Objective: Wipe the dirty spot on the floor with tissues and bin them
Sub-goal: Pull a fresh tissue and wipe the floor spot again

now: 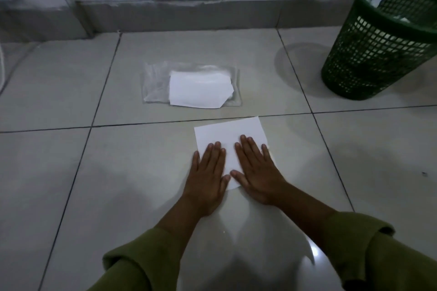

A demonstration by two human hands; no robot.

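Note:
A white tissue (pixel 228 136) lies spread flat on the grey tiled floor in front of me. My left hand (pixel 207 177) and my right hand (pixel 257 172) both press down on its near half, palms flat and fingers stretched out side by side. The dirty spot is hidden under the tissue and hands. Beyond it lies a clear plastic pack (pixel 153 82) with a stack of white tissues (pixel 199 88) on top. A green mesh bin (pixel 373 40) stands at the far right, with white paper inside.
A grey skirting board and wall (pixel 189 12) run along the back. Dark grout lines cross the floor tiles (pixel 59 172). A small dark speck (pixel 424 174) sits on the tile at the right. My olive sleeves fill the lower corners.

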